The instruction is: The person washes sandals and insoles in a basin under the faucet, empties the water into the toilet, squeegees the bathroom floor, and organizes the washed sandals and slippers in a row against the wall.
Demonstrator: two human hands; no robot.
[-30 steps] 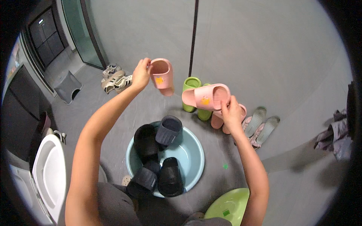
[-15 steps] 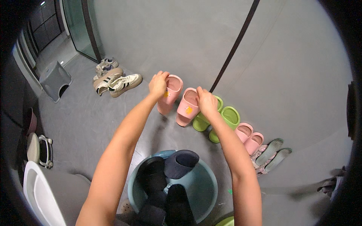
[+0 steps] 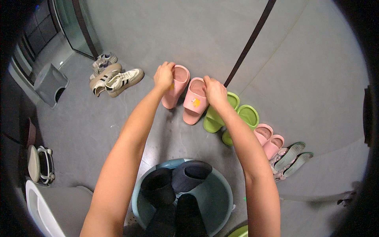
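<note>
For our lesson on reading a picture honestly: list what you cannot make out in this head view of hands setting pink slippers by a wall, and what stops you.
- Left hand fingertips: hidden behind the left pink slipper, so its grip is unclear.
- Right pink slipper: top covered by the right hand.
- Near green slipper: partly behind the right forearm.
- Dark slippers in the blue basin: cut off by the lower edge; count unclear.

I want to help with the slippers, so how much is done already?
Done: green slippers and small pink slippers already stand propped against the wall. In hand: the left hand and right hand each hold a big pink slipper against that wall, at the row's end. Left: several dark slippers still sit in the blue basin.
</note>
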